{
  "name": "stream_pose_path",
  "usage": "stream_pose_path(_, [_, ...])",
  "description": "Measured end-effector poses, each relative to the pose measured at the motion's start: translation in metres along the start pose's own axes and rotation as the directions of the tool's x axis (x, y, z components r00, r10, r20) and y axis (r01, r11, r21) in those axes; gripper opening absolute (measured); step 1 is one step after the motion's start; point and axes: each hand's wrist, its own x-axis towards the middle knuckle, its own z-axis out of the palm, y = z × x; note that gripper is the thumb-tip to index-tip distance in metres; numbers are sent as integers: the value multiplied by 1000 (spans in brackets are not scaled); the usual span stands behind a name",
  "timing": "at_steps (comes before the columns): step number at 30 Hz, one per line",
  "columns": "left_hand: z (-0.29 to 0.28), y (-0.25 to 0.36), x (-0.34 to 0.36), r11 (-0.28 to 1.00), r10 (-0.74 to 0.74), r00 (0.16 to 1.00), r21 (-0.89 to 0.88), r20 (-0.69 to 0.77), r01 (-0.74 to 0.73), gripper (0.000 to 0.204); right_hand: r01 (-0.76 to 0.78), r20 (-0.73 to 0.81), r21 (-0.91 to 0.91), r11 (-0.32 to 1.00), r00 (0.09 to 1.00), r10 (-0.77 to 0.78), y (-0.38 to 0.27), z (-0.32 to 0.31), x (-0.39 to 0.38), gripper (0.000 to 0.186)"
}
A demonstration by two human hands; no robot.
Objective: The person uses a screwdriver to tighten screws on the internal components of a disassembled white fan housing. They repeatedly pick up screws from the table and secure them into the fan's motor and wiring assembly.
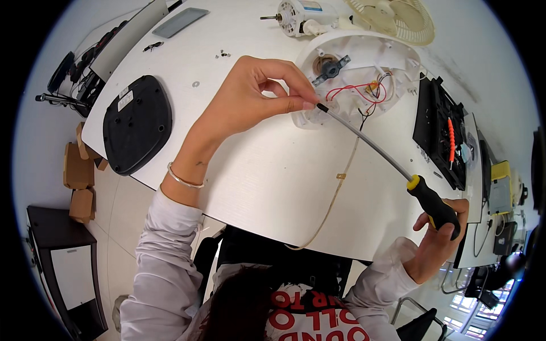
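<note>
My left hand point(256, 94) is closed, with thumb and forefinger pinched at the black tip of a long screwdriver point(375, 145). My right hand point(438, 247) grips its black-and-yellow handle at the lower right, so the shaft slants across the bench. Just behind the tip lies an open white plastic housing point(401, 59) with red and black wires point(355, 91) and a dark metal bracket point(331, 69) inside. A pale cable point(347, 167) trails from the housing toward the near edge of the bench. Whether anything small sits at the screwdriver's tip is hidden by my fingertips.
The white table point(250, 187) holds a black base plate point(136, 122), a grey tray point(179, 21), loose small parts point(223, 54), a white motor point(301, 17), a cream fan grille point(392, 20) and an open black toolbox point(438, 131). A dark cabinet point(68, 261) stands lower left.
</note>
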Motion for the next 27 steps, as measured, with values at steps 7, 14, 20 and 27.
stream_pose_path(7, [7,9,3,969,120,973,235,-196,-73,23,61,-182,-5,998,981,-61,6,4,-7,71])
stream_pose_path(14, [14,-17,3,912,253,922,391,-292,-127,58,132,-170,-18,991,976,-134,17,13,-15,64])
stream_pose_path(20, [18,-25,3,947,40,984,320,-173,18,63,169,-125,-18,985,978,-170,21,15,-14,60])
stream_pose_path(27, [24,-24,3,974,-70,984,204,-163,103,41,168,-134,-25,985,976,-170,15,21,-20,59])
